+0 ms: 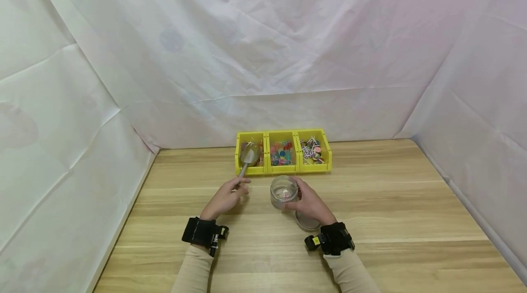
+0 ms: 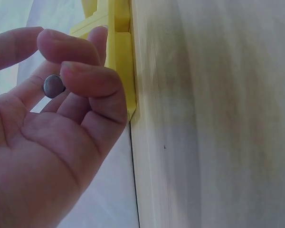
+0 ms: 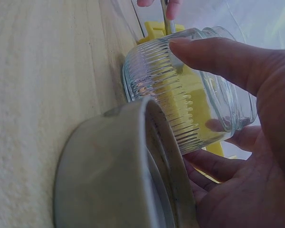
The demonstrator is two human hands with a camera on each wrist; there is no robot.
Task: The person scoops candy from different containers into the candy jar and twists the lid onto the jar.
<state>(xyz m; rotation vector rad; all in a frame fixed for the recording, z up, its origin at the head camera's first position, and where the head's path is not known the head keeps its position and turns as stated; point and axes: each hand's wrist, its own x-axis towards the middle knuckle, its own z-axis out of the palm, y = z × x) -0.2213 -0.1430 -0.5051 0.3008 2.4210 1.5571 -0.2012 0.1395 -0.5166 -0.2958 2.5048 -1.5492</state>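
My left hand (image 1: 224, 200) holds the handle of a metal scoop (image 1: 250, 155), its fingers curled round it. The scoop's bowl sits in the left yellow bin (image 1: 252, 172). In the left wrist view the round end of the scoop's handle (image 2: 53, 86) shows between the fingers. My right hand (image 1: 311, 202) grips a ribbed glass jar (image 1: 278, 199) from its right side, thumb on the near side. The jar stands upright on the table, its mouth uncovered. A round metal lid (image 3: 104, 175) lies on the table beside the jar, partly beneath the right hand in the head view.
Three yellow bins stand joined in a row near the back wall. Colourful small candies (image 1: 282, 153) fill the middle bin, and lollipops (image 1: 313, 150) lie in the right one. White cloth (image 1: 263, 55) hangs behind and along both sides of the wooden table (image 1: 391, 201).
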